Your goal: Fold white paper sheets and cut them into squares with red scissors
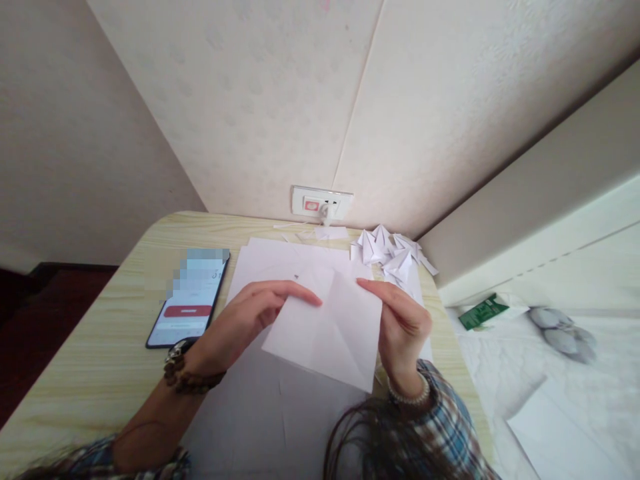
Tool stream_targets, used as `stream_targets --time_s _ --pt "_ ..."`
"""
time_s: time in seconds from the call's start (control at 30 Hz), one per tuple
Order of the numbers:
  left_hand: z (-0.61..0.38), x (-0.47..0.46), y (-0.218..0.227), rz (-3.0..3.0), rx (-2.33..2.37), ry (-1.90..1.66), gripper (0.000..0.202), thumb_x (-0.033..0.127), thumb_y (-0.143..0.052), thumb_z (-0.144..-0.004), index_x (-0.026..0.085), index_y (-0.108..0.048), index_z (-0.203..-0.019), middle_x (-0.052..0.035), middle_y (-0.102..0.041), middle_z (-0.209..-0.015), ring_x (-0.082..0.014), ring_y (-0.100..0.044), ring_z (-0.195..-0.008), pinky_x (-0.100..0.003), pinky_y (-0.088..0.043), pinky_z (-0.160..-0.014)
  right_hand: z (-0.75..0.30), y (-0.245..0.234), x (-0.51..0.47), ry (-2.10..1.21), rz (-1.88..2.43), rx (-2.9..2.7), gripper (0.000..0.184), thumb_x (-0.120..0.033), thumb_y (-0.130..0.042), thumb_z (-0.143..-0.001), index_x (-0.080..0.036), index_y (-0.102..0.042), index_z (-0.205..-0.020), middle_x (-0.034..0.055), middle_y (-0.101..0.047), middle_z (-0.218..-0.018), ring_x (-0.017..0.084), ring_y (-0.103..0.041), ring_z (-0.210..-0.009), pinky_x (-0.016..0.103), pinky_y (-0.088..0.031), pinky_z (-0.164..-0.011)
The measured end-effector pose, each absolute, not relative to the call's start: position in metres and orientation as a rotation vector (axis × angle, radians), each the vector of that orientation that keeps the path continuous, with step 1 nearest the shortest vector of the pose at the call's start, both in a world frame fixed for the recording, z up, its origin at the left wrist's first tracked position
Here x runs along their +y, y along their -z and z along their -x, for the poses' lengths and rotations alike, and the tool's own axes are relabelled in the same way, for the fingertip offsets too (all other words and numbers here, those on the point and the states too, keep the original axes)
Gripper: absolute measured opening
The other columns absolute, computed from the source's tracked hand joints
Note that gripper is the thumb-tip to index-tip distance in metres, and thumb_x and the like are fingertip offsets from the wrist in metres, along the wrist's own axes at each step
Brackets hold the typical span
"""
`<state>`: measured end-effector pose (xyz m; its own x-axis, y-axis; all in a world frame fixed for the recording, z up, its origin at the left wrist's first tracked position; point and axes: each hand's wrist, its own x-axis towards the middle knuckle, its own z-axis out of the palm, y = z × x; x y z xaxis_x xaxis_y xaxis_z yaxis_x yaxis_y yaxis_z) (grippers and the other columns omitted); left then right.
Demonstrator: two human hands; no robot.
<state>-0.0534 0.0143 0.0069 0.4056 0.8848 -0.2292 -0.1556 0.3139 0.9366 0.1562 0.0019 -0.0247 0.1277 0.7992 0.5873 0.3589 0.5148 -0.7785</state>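
Note:
A white sheet of paper [320, 340] with crease lines is held up, tilted, above the table. My left hand [260, 303] grips it at the upper left, with the index finger lying across its face and the other fingers hidden behind. At the right edge, my right hand [403, 320] pinches the same sheet, its index finger along the top corner. Beneath the held piece lie larger white sheets [260, 257] spread on the table. Several folded paper pieces [383, 250] are heaped behind my right hand.
A smartphone [183, 317] lies on the wooden table [75, 373] at the left. A wall socket [320, 203] with a plug is behind. Right of the table are a green and white carton [485, 312], a grey rounded object [563, 333] and another white sheet [565, 427]. Dark hair hangs at the bottom.

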Motion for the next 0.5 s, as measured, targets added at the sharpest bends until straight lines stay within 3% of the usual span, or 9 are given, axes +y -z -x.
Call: stream_targets --time_s 0.1,0.2,0.27,0.4,0.5 --pt "0.051 0.013 -0.007 -0.948 0.886 -0.860 0.027 0.032 -0.055 -0.075 0.017 -0.077 -0.082 -0.0085 -0.073 -0.081 -0.0197 -0.062 -0.070 -0.026 -0.047 -0.060 -0.157 0.024 0.002 -0.448 1.112 -1.462 0.031 -0.010 -0.054 -0.085 -0.030 -0.075 -0.094 -0.0006 -0.076 -0.090 0.019 -0.069 -0.084 0.032 -0.054 -0.076" --pt "0.047 0.012 -0.008 -1.070 1.083 -0.857 0.017 0.029 -0.065 -0.072 0.023 -0.078 -0.080 -0.0048 -0.074 -0.079 -0.0165 -0.060 -0.063 -0.023 -0.044 -0.054 -0.155 0.023 0.001 -0.574 1.224 -1.403 0.025 -0.020 -0.054 -0.088 -0.030 -0.075 -0.097 0.0018 -0.075 -0.099 0.022 -0.067 -0.094 0.036 -0.053 -0.082" --pt "0.045 0.012 -0.009 -1.165 1.178 -0.880 0.015 0.028 -0.067 -0.070 0.025 -0.078 -0.080 -0.0045 -0.075 -0.083 -0.0186 -0.063 -0.068 -0.024 -0.047 -0.058 -0.152 0.022 0.001 -0.713 1.284 -1.317 0.024 -0.031 -0.054 -0.089 -0.028 -0.072 -0.104 0.0040 -0.073 -0.105 0.023 -0.066 -0.099 0.037 -0.053 -0.082" --pt "0.044 0.013 -0.009 -1.218 1.295 -0.953 0.016 0.029 -0.067 -0.070 0.026 -0.078 -0.080 -0.0050 -0.076 -0.088 -0.0245 -0.067 -0.082 -0.030 -0.052 -0.070 -0.147 0.023 0.002 -1.087 1.233 -1.156 0.048 -0.054 -0.038 -0.092 -0.025 -0.058 -0.125 0.0071 -0.071 -0.100 0.022 -0.067 -0.088 0.032 -0.053 -0.067" --pt "0.044 0.013 -0.009 -1.255 1.330 -0.982 0.015 0.029 -0.067 -0.071 0.026 -0.078 -0.080 -0.0046 -0.077 -0.088 -0.0247 -0.067 -0.084 -0.032 -0.052 -0.077 -0.144 0.024 0.003 -1.169 1.206 -1.131 0.046 -0.054 -0.048 -0.088 -0.024 -0.060 -0.120 0.0032 -0.069 -0.083 0.018 -0.063 -0.075 0.026 -0.048 -0.058"
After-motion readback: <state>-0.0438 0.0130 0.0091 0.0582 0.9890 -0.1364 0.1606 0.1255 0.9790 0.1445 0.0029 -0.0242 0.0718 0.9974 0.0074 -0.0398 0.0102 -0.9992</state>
